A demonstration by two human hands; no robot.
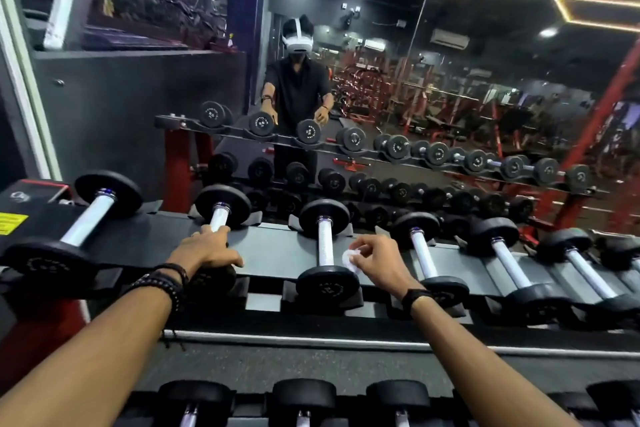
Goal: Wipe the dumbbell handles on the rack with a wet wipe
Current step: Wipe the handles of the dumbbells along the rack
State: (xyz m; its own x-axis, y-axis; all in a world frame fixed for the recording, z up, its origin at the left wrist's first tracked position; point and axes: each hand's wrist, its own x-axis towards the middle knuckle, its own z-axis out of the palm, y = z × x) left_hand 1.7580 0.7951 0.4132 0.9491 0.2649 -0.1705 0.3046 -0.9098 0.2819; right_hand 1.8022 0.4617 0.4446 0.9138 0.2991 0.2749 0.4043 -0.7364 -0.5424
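- Your right hand [379, 258] pinches the small white wet wipe [349, 257] in curled fingers [363, 248], just beside the third black dumbbell's knurled steel handle [325, 241].
- Your left hand [207, 250] curls over the second dumbbell's near black end [213, 279].

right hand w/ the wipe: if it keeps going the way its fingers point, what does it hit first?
The right hand pinches the wet wipe, fingers pointing left. First in line is probably the third dumbbell's handle, close beside the wipe. Depth is unclear from this single view.

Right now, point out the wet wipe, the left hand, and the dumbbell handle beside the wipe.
wet wipe [349, 257], head view, on its bunched white middle.
left hand [204, 248], head view, on the back of the hand.
dumbbell handle [325, 241], head view, on the shaft's middle.
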